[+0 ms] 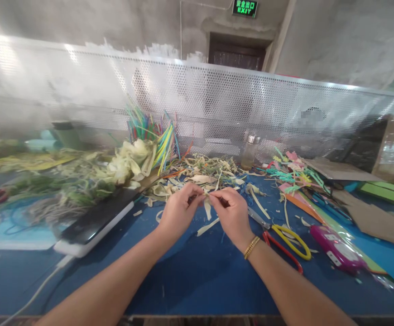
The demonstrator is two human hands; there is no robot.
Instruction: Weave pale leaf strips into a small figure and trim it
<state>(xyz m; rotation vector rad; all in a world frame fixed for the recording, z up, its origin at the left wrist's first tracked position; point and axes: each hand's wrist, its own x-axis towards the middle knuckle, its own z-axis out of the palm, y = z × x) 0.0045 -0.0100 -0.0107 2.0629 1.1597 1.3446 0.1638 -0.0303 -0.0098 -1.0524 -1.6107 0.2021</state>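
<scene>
We see both hands meeting just above the blue table (190, 271), fingertips drawn together on a thin pale strip (206, 206) of cut material. The left hand (178, 210) pinches one end of it between thumb and forefinger, and the right hand (231, 215) pinches it from the other side, so the two sets of fingertips nearly touch at the middle; the strip's loose end hangs down between them. A gold bracelet (251, 247) sits on the right wrist. Just beyond the hands lies a heap of pale and green offcuts (204, 174), with more stray slivers on the table below the hands. Near the right hand rest scissors (281, 237) with one yellow and one red handle loop, and further right a magenta tool (336, 249) (we cannot tell what it is). Left of the hands a dark slab on a white base (95, 224) lies at an angle, with a white cable running off it towards the near edge. Behind it stand a pile of cream petal-like pieces (132, 160) and a bundle of coloured strips (152, 133). A small glass jar (250, 151) stands by the perforated metal screen (285, 113) at the back.
</scene>
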